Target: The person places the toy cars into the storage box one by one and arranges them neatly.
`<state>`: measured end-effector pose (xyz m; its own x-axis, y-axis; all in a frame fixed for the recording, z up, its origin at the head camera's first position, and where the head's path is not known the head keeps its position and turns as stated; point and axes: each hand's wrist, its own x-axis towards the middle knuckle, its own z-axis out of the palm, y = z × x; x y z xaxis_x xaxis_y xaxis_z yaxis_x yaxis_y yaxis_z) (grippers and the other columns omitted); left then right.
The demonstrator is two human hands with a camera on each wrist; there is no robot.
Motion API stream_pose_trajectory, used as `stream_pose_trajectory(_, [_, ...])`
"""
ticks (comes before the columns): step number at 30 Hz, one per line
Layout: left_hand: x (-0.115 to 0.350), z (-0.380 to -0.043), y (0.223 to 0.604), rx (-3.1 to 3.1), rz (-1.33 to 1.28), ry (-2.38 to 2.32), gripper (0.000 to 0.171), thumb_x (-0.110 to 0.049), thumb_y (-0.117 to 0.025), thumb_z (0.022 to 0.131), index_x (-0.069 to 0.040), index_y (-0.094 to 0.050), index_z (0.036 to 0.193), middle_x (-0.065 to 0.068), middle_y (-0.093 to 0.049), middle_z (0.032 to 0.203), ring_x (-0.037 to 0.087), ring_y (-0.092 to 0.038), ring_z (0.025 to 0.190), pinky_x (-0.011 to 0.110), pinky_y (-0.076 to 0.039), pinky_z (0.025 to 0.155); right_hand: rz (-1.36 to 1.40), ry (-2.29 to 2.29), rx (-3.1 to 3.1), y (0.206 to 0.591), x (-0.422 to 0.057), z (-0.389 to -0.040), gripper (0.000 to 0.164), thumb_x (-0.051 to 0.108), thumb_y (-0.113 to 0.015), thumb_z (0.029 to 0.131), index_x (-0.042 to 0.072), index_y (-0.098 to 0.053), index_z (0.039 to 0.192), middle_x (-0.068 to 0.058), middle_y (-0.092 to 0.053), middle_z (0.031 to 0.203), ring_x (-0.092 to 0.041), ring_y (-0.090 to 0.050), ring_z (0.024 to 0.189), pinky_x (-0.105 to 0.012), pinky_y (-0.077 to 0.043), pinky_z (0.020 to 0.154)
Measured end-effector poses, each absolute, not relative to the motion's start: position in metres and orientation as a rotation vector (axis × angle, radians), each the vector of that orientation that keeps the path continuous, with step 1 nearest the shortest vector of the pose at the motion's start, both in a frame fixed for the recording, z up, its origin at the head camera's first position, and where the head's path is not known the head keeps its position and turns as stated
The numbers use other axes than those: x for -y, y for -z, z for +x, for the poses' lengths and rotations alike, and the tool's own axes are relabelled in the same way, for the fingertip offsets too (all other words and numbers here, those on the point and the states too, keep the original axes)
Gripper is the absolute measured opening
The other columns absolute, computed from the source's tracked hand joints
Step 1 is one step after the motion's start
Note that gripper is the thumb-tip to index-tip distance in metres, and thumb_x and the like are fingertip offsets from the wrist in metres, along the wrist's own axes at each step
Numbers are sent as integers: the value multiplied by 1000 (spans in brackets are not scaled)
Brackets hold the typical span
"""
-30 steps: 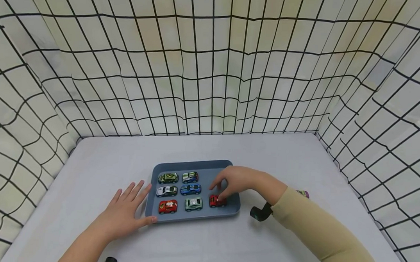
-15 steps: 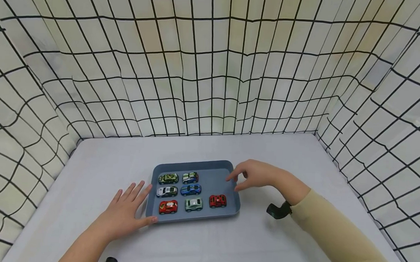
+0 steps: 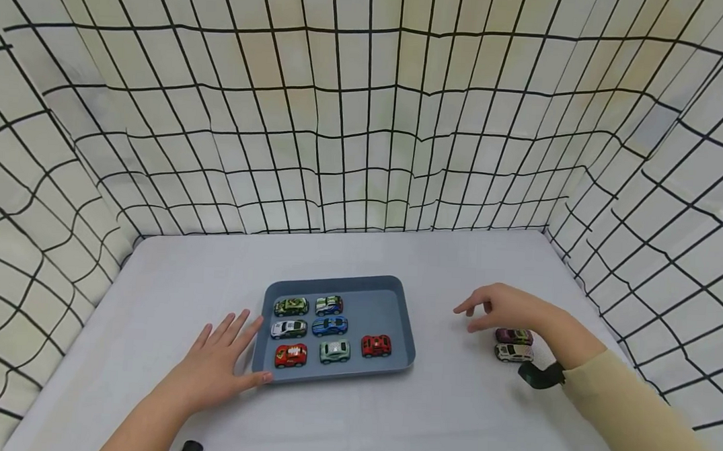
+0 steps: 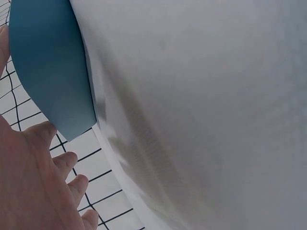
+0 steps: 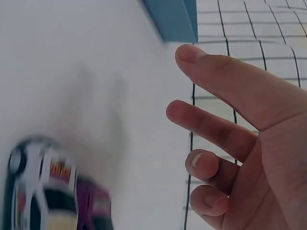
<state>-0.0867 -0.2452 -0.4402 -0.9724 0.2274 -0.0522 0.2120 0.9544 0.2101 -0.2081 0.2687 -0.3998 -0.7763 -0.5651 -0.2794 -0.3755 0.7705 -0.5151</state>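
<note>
A blue-grey tray [image 3: 383, 307] lies mid-table with several small toy cars in rows; a red toy car [image 3: 376, 346] sits alone toward its right front. My left hand [image 3: 217, 364] is spread at the tray's left side, thumb at the near left corner; the left wrist view shows the tray's outer wall [image 4: 53, 72] beside the fingers. Right of the tray, my right hand [image 3: 506, 307] hovers over the table, empty, thumb and index finger apart, other fingers partly curled. Close below it stand a purple toy car [image 3: 514, 337] and a white toy car [image 3: 514, 353], side by side.
A white cloth [image 3: 353, 420] covers the table. Black-gridded white curtain [image 3: 365, 138] encloses the back and both sides. A black wrist mount [image 3: 539, 375] sticks out under the right wrist, near the white car.
My right hand has left the red toy car in the tray and moved right, past the tray's edge, toward the purple and white cars. My left hand has stayed in place.
</note>
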Motion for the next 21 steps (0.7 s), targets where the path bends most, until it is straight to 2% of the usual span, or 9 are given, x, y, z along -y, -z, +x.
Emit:
stream_pose_trajectory(5, [246,-87,444,-3033,343,-332,111,-83,-59,74,-10,-36,154,23,-28,158,47,-20,145,69,-12,114,-609,594,-2558,396,-297,-205,33,31,-79,85,25,-74,117,3,-66,107,-18,-51,81,-32,-48,59])
stream_pose_trajectory(10, [248,-89,447,-3026,335,-308,112,-84,-57,74,-10,-34,155,23,-27,159,46,-19,146,69,-11,114,-557,548,-2558,393,-317,-204,32,31,-80,84,24,-75,115,2,-66,106,-19,-52,83,-32,-48,62])
stream_pose_trajectory(21, [243,-86,437,-3013,319,-286,109,-80,-60,75,-10,-34,155,22,-26,160,46,-19,146,69,-11,114,-455,507,-2488,399,-333,-203,30,17,-78,82,20,-77,111,2,-66,102,-18,-56,84,-33,-50,68])
